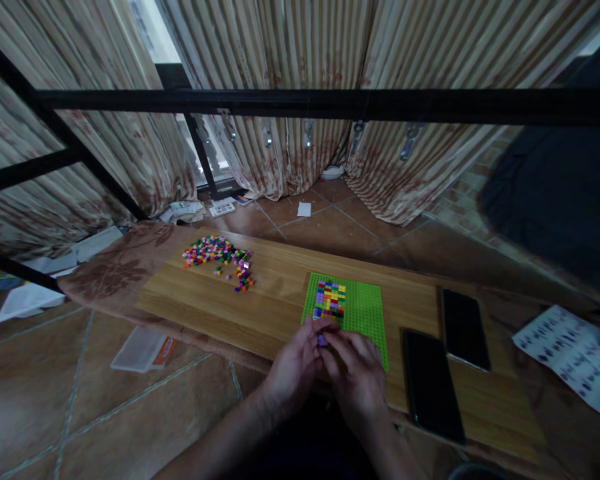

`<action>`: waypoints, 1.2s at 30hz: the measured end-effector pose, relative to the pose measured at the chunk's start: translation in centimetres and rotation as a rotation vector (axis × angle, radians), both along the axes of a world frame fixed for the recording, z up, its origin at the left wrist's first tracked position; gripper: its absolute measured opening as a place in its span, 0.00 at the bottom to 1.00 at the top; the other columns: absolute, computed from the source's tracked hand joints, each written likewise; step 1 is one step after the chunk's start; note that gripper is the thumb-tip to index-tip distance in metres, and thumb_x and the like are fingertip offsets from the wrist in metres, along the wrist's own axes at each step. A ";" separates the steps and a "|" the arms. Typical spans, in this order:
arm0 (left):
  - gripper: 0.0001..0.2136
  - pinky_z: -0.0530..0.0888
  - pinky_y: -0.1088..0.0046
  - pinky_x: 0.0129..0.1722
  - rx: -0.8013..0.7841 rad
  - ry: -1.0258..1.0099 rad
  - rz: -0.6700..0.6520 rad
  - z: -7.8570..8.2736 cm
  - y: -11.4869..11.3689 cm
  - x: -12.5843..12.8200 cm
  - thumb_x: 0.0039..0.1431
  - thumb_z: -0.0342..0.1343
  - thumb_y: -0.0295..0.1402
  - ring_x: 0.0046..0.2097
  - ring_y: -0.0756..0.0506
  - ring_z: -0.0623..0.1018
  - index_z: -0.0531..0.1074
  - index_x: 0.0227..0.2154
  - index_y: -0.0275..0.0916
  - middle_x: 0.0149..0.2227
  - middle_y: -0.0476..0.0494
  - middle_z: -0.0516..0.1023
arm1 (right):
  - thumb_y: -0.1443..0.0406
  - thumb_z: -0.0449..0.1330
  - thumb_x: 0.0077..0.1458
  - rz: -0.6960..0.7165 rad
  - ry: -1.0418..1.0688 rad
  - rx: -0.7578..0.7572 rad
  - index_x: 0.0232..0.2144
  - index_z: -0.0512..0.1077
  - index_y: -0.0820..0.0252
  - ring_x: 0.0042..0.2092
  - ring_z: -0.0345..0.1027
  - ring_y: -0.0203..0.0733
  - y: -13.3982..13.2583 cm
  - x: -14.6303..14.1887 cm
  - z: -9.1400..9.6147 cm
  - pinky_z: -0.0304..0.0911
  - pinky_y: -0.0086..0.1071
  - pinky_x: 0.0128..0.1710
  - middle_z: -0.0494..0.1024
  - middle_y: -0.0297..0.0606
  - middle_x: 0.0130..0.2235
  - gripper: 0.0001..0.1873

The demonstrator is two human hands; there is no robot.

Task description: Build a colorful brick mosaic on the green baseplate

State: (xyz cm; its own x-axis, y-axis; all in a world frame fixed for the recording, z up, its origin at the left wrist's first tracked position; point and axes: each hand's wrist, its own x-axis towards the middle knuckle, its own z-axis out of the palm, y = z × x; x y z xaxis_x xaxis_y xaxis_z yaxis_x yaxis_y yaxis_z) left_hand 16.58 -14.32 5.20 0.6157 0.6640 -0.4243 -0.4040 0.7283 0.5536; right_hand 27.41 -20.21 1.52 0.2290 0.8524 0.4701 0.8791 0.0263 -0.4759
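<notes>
A green baseplate (363,310) lies on a wooden board (275,293), with a patch of small coloured bricks (329,299) built on its left part. Both my hands meet at the plate's near edge. My left hand (295,370) and my right hand (357,373) have their fingers pinched together around a small purple brick (322,340). A loose heap of coloured bricks (219,256) sits at the far left of the board, well away from my hands.
Two dark phones (433,383) (464,327) lie to the right of the plate. A printed sheet (575,357) is at the far right. A black metal frame (300,103) crosses above. Papers and a plastic box (140,348) lie on the tiled floor.
</notes>
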 end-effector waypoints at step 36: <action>0.22 0.70 0.64 0.50 0.926 0.797 0.111 -5.9 6.8 2.8 0.52 0.60 0.32 0.50 0.43 0.74 0.67 0.51 0.38 0.49 0.39 0.73 | 0.64 0.58 0.59 -0.234 0.015 0.251 0.43 0.77 0.52 0.58 0.60 0.51 5.2 2.6 -4.1 0.58 0.48 0.53 0.64 0.43 0.60 0.11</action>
